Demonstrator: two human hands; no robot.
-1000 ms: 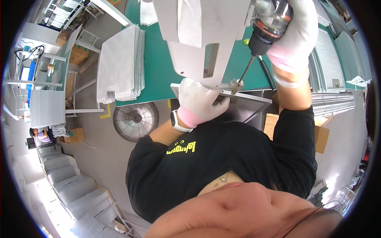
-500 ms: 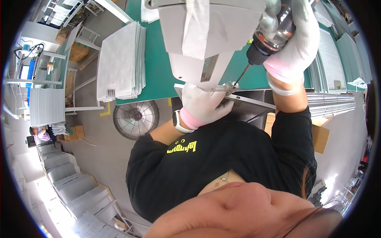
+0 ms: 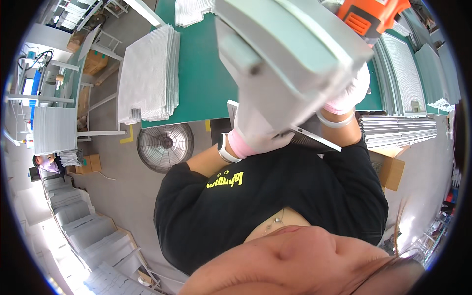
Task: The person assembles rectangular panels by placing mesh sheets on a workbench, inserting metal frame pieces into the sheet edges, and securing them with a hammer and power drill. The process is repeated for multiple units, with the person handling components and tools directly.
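My left hand, in a white glove with a pink cuff, is closed on a dark mesh panel with a pale frame, at the table's near edge. A large pale grey housing covers much of the panel and the space between my hands. Behind its right side is my right hand, gloved too, its fingers mostly hidden. Above that hand shows the orange and black body of a power drill; the grip, chuck and bit are out of sight.
A stack of white mesh panels lies at the left on the green table. More panels stand at the right. Below the table edge are a round floor fan and, to the right, a cardboard box.
The grey housing has tilted and shifted right, covering the drill's chuck and bit. The drill has turned, so its orange body shows. My right hand has moved lower; my left still holds the panel.
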